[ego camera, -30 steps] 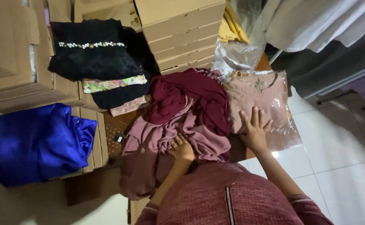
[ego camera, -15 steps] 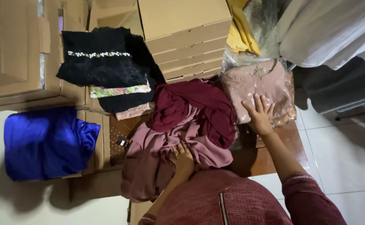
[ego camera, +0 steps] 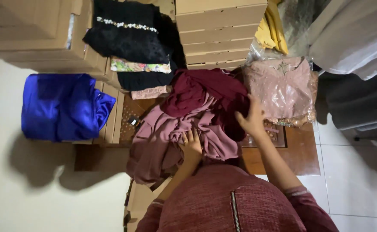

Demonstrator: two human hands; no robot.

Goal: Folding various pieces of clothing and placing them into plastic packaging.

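— Head view: where are the hands?
— The left hand point(ego camera: 192, 144) lies flat, grip released, on the dusty-pink cloth point(ego camera: 167, 137) heaped on the desk point(ego camera: 283, 157). The right hand point(ego camera: 250, 120) curls its grip into the maroon cloth point(ego camera: 205, 92) just above it.
— And nearby?
— Right of that grip, a bagged pink garment point(ego camera: 283, 86); far left, a blue cloth point(ego camera: 61, 105); beyond, stacked cardboard boxes point(ego camera: 218, 32)
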